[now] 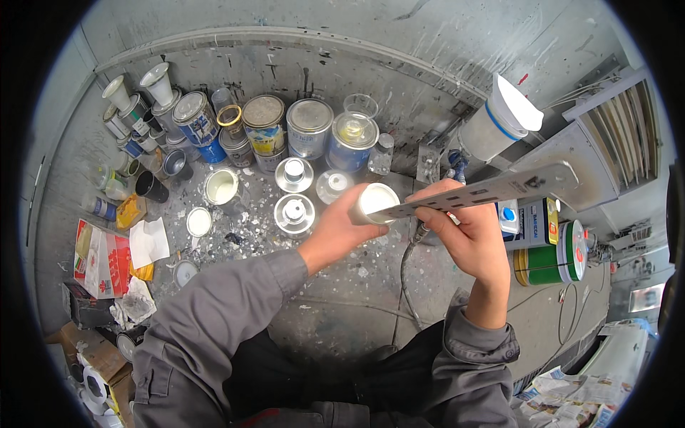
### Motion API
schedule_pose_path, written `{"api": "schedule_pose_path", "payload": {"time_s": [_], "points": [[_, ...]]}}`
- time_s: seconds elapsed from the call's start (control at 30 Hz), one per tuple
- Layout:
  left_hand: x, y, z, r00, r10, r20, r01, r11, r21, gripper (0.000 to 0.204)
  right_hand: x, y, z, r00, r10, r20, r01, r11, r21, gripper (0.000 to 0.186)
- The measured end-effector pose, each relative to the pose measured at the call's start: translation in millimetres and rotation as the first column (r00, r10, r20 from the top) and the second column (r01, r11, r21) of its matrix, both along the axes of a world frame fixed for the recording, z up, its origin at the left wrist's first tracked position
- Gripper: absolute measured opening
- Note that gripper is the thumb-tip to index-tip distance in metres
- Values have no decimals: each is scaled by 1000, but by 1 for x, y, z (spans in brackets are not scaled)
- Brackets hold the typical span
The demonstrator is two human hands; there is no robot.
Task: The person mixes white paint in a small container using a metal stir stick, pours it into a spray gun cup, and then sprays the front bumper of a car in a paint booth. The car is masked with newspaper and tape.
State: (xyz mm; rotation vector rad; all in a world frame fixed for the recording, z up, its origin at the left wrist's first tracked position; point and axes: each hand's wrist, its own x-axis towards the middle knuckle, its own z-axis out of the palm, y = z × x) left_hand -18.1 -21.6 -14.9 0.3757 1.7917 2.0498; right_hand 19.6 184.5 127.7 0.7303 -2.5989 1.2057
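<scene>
My left hand [341, 230] grips a small open can of white paint [373, 202] and holds it up over the spattered grey bench [342, 307]. My right hand [464, 228] is closed on a flat grey metal stirring stick with holes [499, 189]. The stick's near end rests at the can's rim, and its wide far end points up to the right. Both sleeves are grey.
Many paint cans [309, 127] and lids crowd the back of the bench, with white funnels [158, 82] at the far left. A spray gun with a white cup [492, 125] stands right of my hands, a green can [553, 257] lies beside it. Boxes and rags [107, 257] sit at left.
</scene>
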Motion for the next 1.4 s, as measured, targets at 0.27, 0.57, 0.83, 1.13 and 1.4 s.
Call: {"api": "schedule_pose_path", "payload": {"time_s": [0.27,0.57,0.83,1.13,1.4], "points": [[0,3,-11,993,-8,-122,6,1000,-15,87,0,9,8,993,-120,-3,120,990,-72,15],[-1,0,-5,999,-29,-21,30,997,74,84,1,-3,-4,936,-314,160,334,935,-119,15],[2,3,-11,998,-36,-51,39,998,57,88,3,-9,3,942,-334,-42,329,940,-91,13],[2,4,-12,1000,-18,0,18,996,84,89,7,-21,1,964,-263,31,265,960,-95,14],[3,3,-9,999,-39,-18,41,995,92,88,6,-15,8,928,-362,-83,361,932,-31,13]]}}
